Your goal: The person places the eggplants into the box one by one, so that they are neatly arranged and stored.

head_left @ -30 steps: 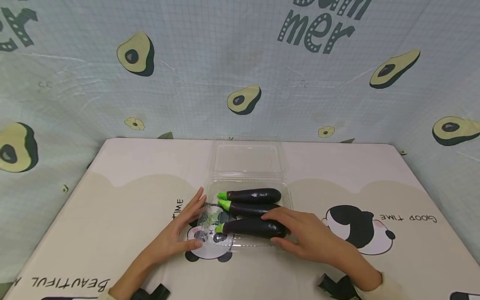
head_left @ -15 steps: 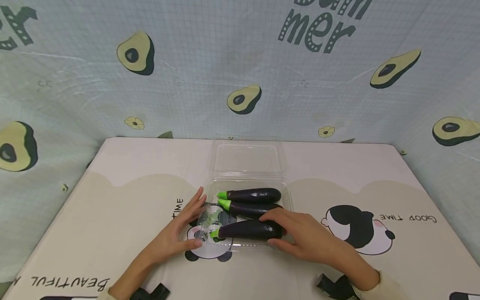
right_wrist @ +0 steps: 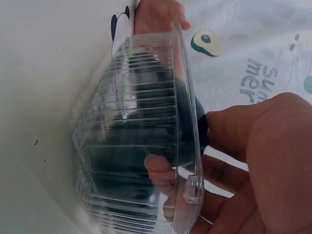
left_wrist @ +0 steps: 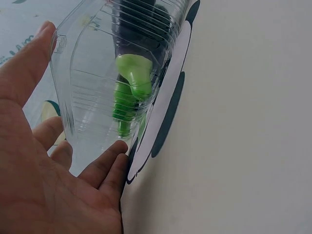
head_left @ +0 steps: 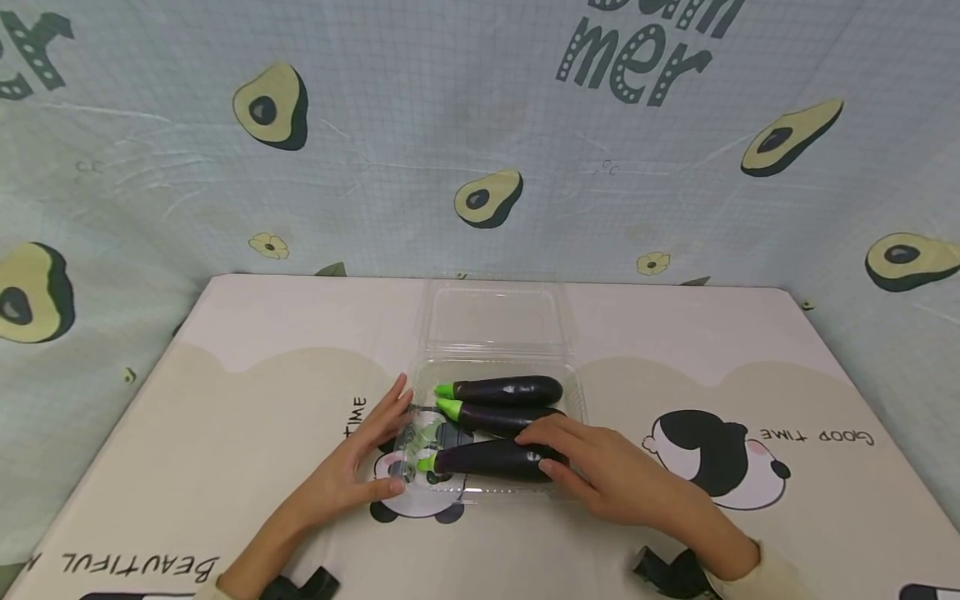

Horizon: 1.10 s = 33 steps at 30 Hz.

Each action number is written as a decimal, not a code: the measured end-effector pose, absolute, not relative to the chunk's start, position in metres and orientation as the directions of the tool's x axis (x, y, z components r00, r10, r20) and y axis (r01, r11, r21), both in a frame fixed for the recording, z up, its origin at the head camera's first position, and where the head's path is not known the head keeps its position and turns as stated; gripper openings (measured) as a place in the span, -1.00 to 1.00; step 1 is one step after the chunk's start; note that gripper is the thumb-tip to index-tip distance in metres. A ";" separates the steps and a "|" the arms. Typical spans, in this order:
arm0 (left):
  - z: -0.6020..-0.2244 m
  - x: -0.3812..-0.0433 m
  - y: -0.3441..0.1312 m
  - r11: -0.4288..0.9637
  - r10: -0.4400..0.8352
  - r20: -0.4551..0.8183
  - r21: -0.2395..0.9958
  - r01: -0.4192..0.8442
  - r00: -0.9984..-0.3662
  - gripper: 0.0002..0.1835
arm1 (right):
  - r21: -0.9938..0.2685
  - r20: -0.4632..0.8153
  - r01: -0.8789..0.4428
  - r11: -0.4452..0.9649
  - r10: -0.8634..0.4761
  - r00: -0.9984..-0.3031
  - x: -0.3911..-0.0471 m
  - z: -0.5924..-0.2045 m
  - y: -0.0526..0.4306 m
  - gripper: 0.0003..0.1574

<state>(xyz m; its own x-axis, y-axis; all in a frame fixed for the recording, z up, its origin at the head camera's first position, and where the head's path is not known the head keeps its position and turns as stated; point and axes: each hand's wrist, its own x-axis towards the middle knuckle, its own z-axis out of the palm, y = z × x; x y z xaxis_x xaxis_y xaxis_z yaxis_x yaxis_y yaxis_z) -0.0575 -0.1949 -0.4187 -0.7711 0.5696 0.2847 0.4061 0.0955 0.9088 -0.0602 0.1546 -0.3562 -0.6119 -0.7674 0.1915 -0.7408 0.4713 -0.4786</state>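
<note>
Three dark purple eggplants with bright green stems lie side by side in a clear plastic clamshell box (head_left: 491,490), stems to the left. My right hand (head_left: 611,475) holds the thick right end of the nearest eggplant (head_left: 487,460); in the right wrist view its thumb presses that end and a fingertip shows inside the box. The middle eggplant (head_left: 498,419) and the far eggplant (head_left: 510,390) lie behind. My left hand (head_left: 352,475) rests against the box's left side with fingers spread; in the left wrist view the fingers touch the clear rim (left_wrist: 58,83).
The box's lid (head_left: 495,317) is folded back toward the table's far edge. A printed cloth with panda and dog pictures covers the table (head_left: 247,450). An avocado-patterned curtain (head_left: 390,125) hangs behind and at both sides. Black wrist straps (head_left: 675,573) sit on both wrists.
The nearest eggplant has shifted slightly left and lower in the box, with my right hand on it. The right thumb has moved up onto the eggplant. My left hand has stayed put.
</note>
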 end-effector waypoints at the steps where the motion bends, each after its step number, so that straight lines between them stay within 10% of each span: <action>1: -0.419 -0.058 -0.195 0.095 0.570 0.285 0.909 0.406 -0.771 -0.02 | -0.477 0.197 -0.745 0.466 -0.770 -0.607 -0.061 -0.356 0.155 -0.62; 33: -0.418 -0.057 -0.193 0.076 0.562 0.337 0.888 0.454 -0.755 -0.02 | -0.490 0.177 -0.735 0.468 -0.773 -0.610 -0.065 -0.359 0.155 -0.66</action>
